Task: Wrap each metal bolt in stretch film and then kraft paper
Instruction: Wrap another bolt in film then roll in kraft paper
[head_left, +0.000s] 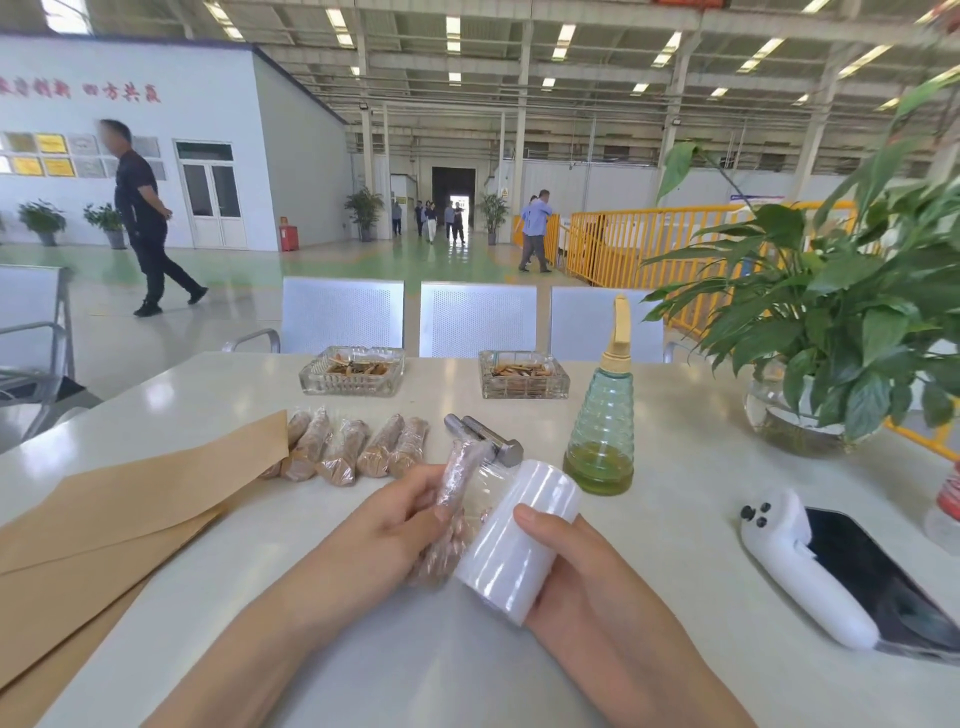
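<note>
A: Head view, how many bolts?

B: One film-covered bolt pinched in the left hand. Two bare bolts lie just behind it on the table. Five wrapped bolts sit in a row beside the kraft paper.

A: The right hand?

B: Curled round one stretch film roll, film stretched across to the bolt.

A: Anything else?

B: Two glass ashtrays, one green bottle.
</note>
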